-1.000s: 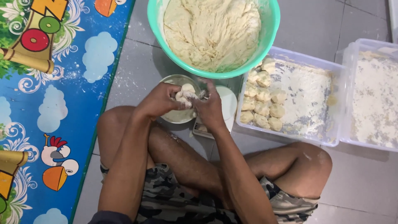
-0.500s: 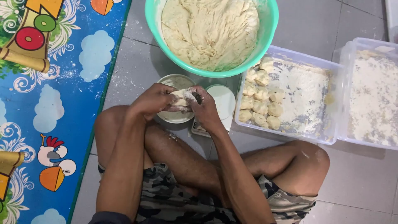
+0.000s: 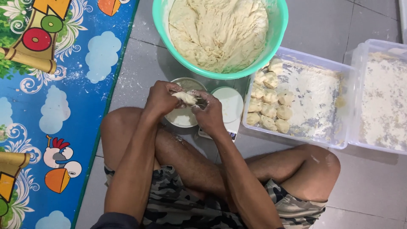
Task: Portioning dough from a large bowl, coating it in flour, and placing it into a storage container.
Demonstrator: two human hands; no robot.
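Both forearms bare, reaching fwd from near edge, converging at centre. Left hand (image 3: pixel 160 98) knuckles up, fingers curled inward, tips pinched toward the right. Right hand (image 3: pixel 209 112) just beside it, slightly nearer, wrist bent, fingers curled back toward the left; thumbs and fingertips of both meet, closed tight. Legs crossed below, knees out left and right.

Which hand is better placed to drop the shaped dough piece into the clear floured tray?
Right, probably. The right hand sits nearer the clear plastic tray with its dough balls; the left hand holds the small dough piece from the far side.
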